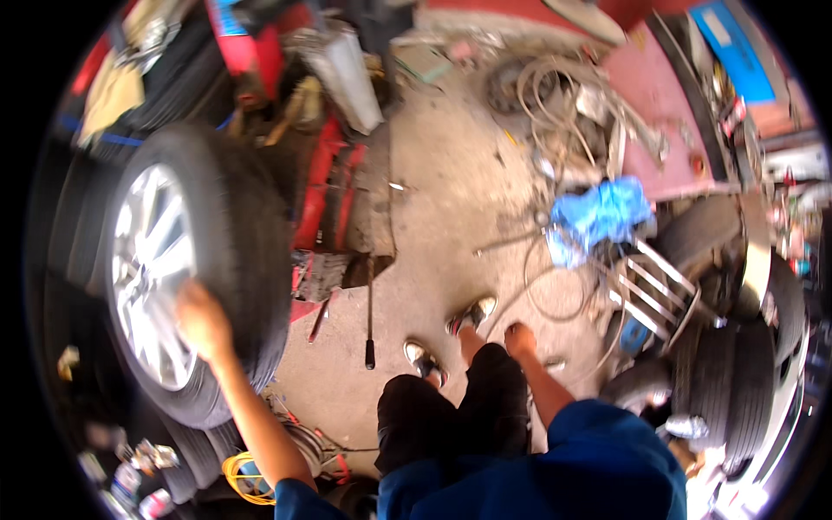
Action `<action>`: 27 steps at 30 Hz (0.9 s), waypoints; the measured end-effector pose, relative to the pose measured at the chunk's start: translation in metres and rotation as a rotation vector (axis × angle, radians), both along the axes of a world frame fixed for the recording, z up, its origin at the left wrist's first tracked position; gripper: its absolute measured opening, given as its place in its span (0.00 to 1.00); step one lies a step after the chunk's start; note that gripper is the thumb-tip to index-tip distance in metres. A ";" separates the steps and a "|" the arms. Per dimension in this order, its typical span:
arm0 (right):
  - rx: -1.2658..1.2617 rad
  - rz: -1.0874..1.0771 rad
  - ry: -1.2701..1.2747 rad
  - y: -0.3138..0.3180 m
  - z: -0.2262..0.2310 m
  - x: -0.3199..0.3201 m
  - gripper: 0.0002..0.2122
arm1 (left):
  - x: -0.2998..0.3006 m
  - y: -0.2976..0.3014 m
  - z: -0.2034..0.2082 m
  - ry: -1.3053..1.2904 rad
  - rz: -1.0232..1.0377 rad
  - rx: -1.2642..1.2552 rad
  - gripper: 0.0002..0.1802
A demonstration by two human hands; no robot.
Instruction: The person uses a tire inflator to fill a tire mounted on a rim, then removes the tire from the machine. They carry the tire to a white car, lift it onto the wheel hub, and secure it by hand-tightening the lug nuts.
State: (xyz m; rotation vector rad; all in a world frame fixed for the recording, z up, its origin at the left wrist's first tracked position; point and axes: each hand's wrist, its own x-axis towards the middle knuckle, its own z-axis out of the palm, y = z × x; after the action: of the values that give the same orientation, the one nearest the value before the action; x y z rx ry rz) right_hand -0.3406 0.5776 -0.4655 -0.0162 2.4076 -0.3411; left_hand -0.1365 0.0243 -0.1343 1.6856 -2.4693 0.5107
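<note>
Wearing a blue cloth shirt (555, 472) and loose black shorts (490, 407), the person stood on a gritty, stained floor (442, 217). Near on the left lay a thin yellow cord (230, 472) in round loops; near on the right, ribbed black tyres (747, 394) stood close together. The right hand (520, 340) was beside the knee, fingers curled in; whether it held anything could not be told.

Farther to the left, the left hand (204, 321) was at a large wheel (221, 251), thick dark rubber around a shiny metal rim with slim, spreading spokes (143, 260). The wheel was upright, its rim face turned left, and most of it rose on the far side of the hand, which overlapped its near part where metal met rubber. Blur hid the fingertips, so whether they gripped or only touched it could not be told.

Right of the wheel lay a straight, thin bar (370, 312). Farther right were a slatted metal rack (663, 264), a crinkled blue plastic sheet (598, 217) and bent loops of hose (559, 318). Farther still, a flat, dull pink panel (663, 130) stood on the right, and angular, scuffed red metal parts (321, 186) on the left.
</note>
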 end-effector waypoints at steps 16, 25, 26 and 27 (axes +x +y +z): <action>-0.855 0.534 0.484 -0.439 0.110 -0.107 0.13 | -0.045 0.022 0.041 0.369 0.005 0.068 0.13; -0.252 1.068 0.546 -0.703 0.138 -0.183 0.29 | -0.044 0.015 0.058 0.462 0.015 0.204 0.19; -0.267 1.083 0.573 -0.709 0.130 -0.187 0.26 | -0.044 0.014 0.060 0.478 0.018 0.214 0.19; -0.286 1.099 0.601 -0.713 0.126 -0.187 0.22 | -0.044 0.013 0.063 0.494 0.022 0.220 0.19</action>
State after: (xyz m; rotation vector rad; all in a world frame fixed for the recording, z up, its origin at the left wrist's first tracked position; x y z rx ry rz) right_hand -0.5277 -0.1356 -0.3400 -1.6817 2.4460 -0.1474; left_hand -0.1808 0.0369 -0.0718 1.6608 -2.2003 -0.1725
